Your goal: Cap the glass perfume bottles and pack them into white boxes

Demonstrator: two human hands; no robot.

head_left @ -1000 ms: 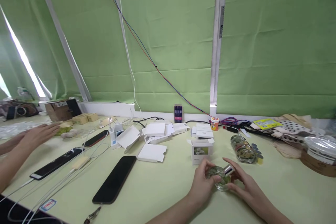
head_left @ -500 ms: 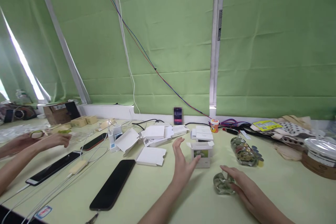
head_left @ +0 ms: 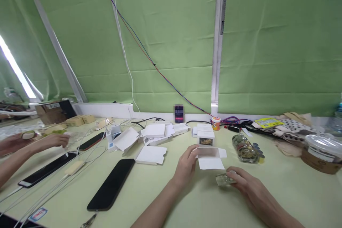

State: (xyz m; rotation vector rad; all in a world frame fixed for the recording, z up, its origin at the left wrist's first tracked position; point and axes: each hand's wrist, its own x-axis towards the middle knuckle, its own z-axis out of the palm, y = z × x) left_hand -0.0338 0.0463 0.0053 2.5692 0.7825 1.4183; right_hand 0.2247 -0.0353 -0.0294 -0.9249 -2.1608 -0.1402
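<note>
My left hand [head_left: 184, 167] is closed on a small white cardboard box [head_left: 211, 164]. The box lies tipped toward me with its flaps open. My right hand [head_left: 247, 185] pinches a small clear round container [head_left: 223, 180] with greenish contents, just below and right of the box, a little apart from it. What exactly is inside the container is too blurred to tell. Beyond my right hand lies a row of similar clear round containers [head_left: 244, 149], with several small dark and yellow discs [head_left: 258, 149] beside it. A white box with a picture [head_left: 205, 139] stands behind the held box.
White opened boxes [head_left: 153, 131] are heaped at centre back. Black phone [head_left: 112, 185] lies left of my arm. Co-worker's hands [head_left: 50, 142] are at far left, near a charging phone [head_left: 49, 169] and cables. A lidded tub [head_left: 322, 153] stands at right.
My left hand has taken hold of the white box and tipped its open side toward me. My right hand has lifted and tilted the clear container.
</note>
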